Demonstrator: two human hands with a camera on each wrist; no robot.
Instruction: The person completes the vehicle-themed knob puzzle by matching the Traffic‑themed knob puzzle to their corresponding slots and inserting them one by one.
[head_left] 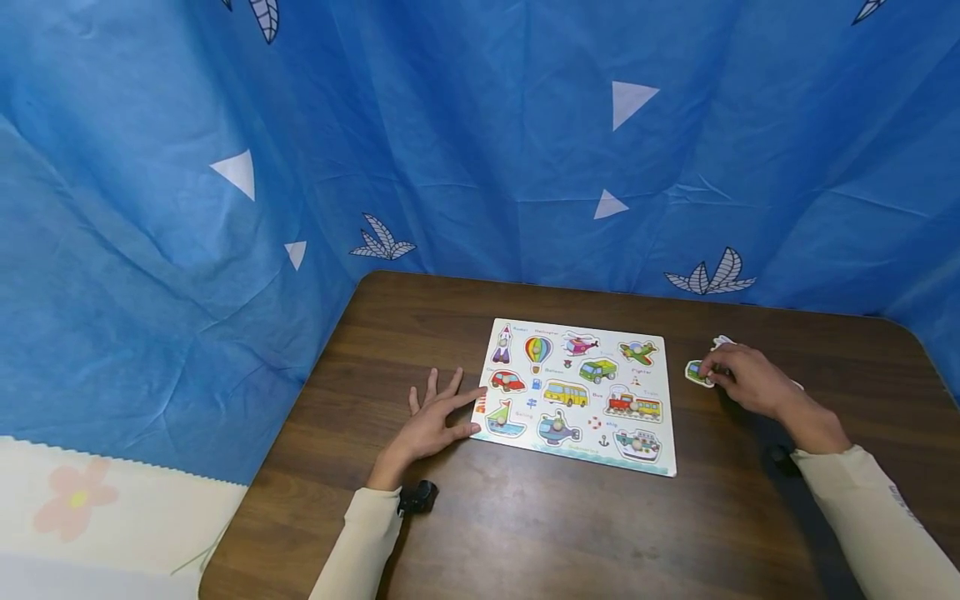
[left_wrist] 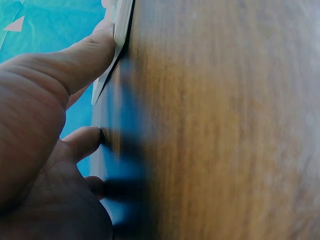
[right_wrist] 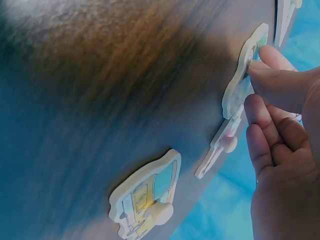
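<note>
A light puzzle board [head_left: 551, 423] with colourful vehicle pictures lies on the brown table. My left hand [head_left: 435, 417] rests at its left side with fingers spread, thumb and index finger touching the board's edge [left_wrist: 121, 32]. Right of the board, my right hand [head_left: 750, 379] pinches a small green vehicle piece [head_left: 692, 370] between thumb and index finger. The right wrist view shows this piece [right_wrist: 235, 97] standing out thin and white-edged; the fingers cover its knob.
Near my right hand lie a knobbed piece with pink marks [right_wrist: 212, 155] and a knobbed yellow and teal piece [right_wrist: 142, 195]. Part of a white piece [head_left: 722, 340] shows behind the right hand. A blue curtain [head_left: 480, 150] hangs along the table's far edge.
</note>
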